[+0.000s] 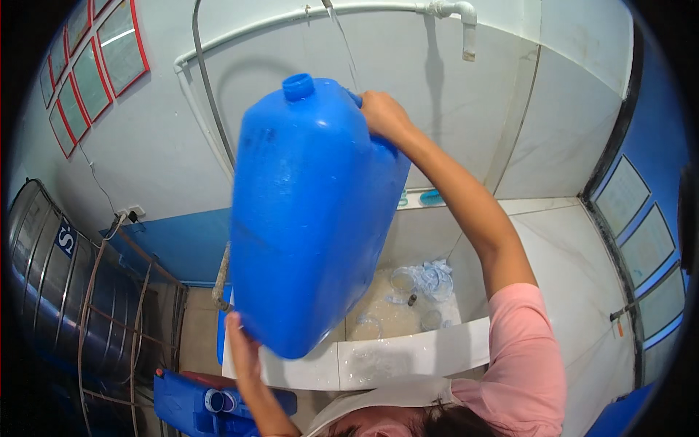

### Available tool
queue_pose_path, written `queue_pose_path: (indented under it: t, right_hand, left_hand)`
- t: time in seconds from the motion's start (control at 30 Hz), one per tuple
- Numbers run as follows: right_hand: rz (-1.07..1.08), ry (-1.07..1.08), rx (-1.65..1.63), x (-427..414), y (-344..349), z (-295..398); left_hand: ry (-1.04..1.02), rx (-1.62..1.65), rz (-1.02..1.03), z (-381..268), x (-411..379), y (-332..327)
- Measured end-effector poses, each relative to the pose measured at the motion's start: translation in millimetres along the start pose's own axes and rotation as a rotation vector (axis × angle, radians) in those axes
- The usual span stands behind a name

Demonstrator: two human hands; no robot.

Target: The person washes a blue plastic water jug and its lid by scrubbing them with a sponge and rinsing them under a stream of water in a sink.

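A large blue plastic jerrycan point(306, 218) is held up before me over a tiled basin point(412, 355), its uncapped mouth at the upper end. My right hand point(385, 112) grips the handle near the top. At the lower left corner, my left hand point(244, 344) supports the can's base; its palm side is partly hidden. Behind the can, a stream of water point(344, 43) falls from a spout at the top of the view. Where it lands is hidden by the can and my hand. Clear plastic pieces point(434, 279) lie in shallow water in the basin.
White pipes point(306, 13) run along the wall. A blue brush point(431, 198) rests on the basin's back ledge. To the left stands a steel tank point(60, 284) behind a metal frame point(109, 311). Another blue jerrycan point(183, 401) sits low at the left, near my forearm.
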State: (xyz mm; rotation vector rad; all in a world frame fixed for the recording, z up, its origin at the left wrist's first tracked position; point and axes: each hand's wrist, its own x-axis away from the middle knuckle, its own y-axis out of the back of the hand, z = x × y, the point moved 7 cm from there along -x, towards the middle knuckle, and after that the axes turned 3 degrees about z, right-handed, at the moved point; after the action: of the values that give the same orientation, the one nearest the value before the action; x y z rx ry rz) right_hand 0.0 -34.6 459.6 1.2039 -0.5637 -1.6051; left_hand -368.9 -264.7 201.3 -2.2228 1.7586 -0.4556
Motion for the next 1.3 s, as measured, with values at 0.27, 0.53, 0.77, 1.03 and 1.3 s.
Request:
queue_pose_path:
  t: [0.27, 0.53, 0.77, 1.03, 1.3]
  right_hand:
    - [0.137, 0.035, 0.105, 17.9, -25.6, 18.2]
    - [0.059, 0.026, 0.048, 9.6, -28.5, -6.2]
    - [0.063, 0.082, 0.042, 16.5, -16.0, 31.9]
    - [0.146, 0.158, -0.13, 13.4, -67.4, -57.0]
    - [-0.136, -0.323, -1.556, 187.4, -133.9, -264.8]
  left_hand:
    - [0.224, 0.091, 0.105, 19.2, 33.5, 32.8]
    - [0.188, 0.245, 0.016, 80.4, 3.1, -5.2]
    - [0.044, 0.116, -0.082, -29.7, 36.6, -15.3]
    - [0.08, 0.173, 0.03, 26.0, 17.9, -4.7]
    - [-0.505, -0.36, 0.242, -108.8, 9.8, -148.9]
